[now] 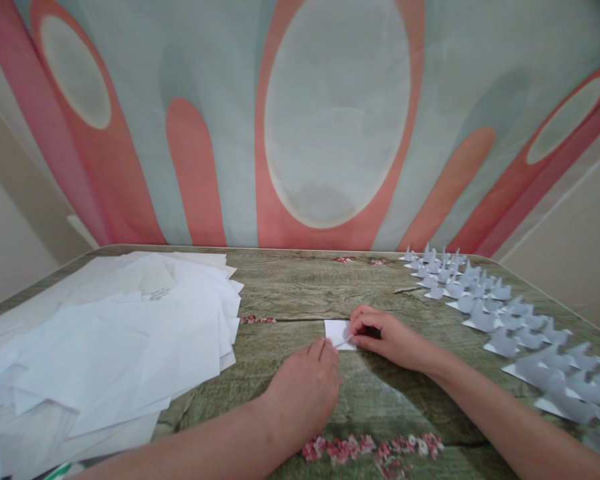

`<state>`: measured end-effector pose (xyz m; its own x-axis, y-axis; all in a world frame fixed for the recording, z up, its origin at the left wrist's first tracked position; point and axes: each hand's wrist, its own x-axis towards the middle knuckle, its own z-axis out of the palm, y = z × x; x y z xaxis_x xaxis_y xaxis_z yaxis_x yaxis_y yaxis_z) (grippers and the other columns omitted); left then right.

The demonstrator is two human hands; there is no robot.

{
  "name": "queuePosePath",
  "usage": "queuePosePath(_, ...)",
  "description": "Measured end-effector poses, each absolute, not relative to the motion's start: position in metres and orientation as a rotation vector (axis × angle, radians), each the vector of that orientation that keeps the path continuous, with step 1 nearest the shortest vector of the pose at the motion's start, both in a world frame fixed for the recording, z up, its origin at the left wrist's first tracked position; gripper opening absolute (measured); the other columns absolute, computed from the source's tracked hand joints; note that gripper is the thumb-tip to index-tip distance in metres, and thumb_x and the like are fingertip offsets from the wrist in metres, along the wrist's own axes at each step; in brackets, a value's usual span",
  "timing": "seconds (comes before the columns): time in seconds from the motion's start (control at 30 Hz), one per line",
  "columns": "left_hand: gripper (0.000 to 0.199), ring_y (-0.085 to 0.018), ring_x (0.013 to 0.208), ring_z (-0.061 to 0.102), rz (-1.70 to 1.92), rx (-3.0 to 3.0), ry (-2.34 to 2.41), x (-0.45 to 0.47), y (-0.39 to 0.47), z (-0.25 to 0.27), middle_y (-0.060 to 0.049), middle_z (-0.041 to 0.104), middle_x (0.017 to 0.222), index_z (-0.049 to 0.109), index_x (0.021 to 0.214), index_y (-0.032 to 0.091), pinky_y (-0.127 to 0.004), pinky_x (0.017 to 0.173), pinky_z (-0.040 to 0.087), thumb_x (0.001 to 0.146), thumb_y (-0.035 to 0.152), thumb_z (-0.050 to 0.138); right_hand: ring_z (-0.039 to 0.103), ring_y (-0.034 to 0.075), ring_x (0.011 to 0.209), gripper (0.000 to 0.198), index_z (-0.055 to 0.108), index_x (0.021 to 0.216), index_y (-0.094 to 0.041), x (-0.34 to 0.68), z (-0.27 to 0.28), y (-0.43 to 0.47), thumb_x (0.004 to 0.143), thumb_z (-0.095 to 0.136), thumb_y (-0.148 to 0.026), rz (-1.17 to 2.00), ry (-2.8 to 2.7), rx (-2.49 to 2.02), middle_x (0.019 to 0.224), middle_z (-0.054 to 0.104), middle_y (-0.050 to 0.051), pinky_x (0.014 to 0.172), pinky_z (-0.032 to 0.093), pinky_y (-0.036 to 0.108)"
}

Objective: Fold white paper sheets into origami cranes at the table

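Paper (336,330), small and white, lies on the tabletop (290,287), left of the folded figures (503,343) and right of the loose sheets (180,320). The right hand (386,337) pinches its right side between thumb and fingers; the left hand (305,381) rests at its near edge, though I cannot tell whether those fingers grip. Uneven pressure could skew a fold, and a loose left hold might let it slip.

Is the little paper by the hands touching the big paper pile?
Apart: the head view shows wood-grain tabletop between the small white paper and the pile of white sheets.
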<state>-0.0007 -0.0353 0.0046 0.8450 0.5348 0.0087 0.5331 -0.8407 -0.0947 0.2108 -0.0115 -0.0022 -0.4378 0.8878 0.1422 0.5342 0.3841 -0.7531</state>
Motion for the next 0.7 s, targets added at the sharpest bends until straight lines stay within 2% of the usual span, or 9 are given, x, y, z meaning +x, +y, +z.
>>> queuePosePath(0.17,0.034,-0.029,0.112,0.051,-0.023,-2.935,-0.871,-0.001,-0.036,0.005,-0.022,0.052,0.122,0.050,0.119,0.007,-0.041,0.085,0.047,0.087,0.017,0.041,0.053,0.015,0.078,0.017,0.062,0.076,-0.019,0.209,-0.001,-0.010,0.084,0.053,-0.030,0.870,-2.087,-1.277,0.086,0.057,0.004,0.075,0.043,0.030)
queuePosePath(0.33,0.042,-0.027,0.109,0.052,-0.061,-2.943,-0.900,0.000,-0.034,0.007,-0.019,0.055,0.118,0.038,0.128,0.006,-0.040,0.085,0.046,0.088,0.018,0.039,0.052,0.015,0.074,0.017,0.057,0.072,-0.018,0.205,-0.003,-0.011,0.084,0.053,-0.030,0.778,-2.072,-1.316,0.081,0.056,0.003,0.070,0.043,0.029)
queuePosePath(0.6,0.037,-0.026,0.102,0.048,-0.115,-2.984,-0.860,-0.001,-0.028,0.006,-0.012,0.055,0.112,0.047,0.120,0.008,-0.040,0.087,0.042,0.089,0.029,0.042,0.052,0.014,0.067,0.014,0.057,0.071,-0.018,0.201,-0.005,-0.009,0.082,0.053,-0.027,0.697,-2.068,-1.412,0.076,0.054,0.002,0.062,0.042,0.026)
queuePosePath(0.7,0.040,-0.026,0.099,0.048,-0.113,-2.978,-0.883,-0.001,-0.028,0.008,-0.012,0.054,0.108,0.045,0.121,0.007,-0.040,0.085,0.042,0.088,0.030,0.045,0.052,0.014,0.066,0.013,0.057,0.070,-0.018,0.200,-0.004,-0.008,0.081,0.054,-0.025,0.679,-2.079,-1.436,0.075,0.054,0.002,0.061,0.042,0.026)
